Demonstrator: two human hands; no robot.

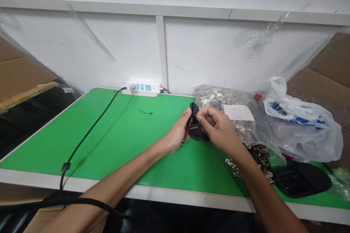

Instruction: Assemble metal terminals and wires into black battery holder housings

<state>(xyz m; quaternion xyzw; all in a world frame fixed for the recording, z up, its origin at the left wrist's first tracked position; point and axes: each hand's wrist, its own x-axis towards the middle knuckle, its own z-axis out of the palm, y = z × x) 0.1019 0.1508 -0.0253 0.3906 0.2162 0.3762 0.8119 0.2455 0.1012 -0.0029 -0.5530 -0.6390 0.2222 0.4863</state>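
Observation:
Above the green table, a black device (197,131) with white lettering is held between my two hands. My left hand (179,131) wraps round its left side, with the thumb at the upper part. A thin red wire (189,125) and a dark wire run down beside that hand, ending in a small connector (183,143). My right hand (216,123) is at the device's right side, thumb and index finger pinched together near its top; what lies between those fingertips is too small to make out.
A white power strip (144,87) with a black cable (95,123) stands by the wall. A short wire (146,112) lies on the green mat (120,145). To the right are a bag of metal parts (218,96), loose parts (258,156), a white plastic bag (306,131) and a black pad (306,180).

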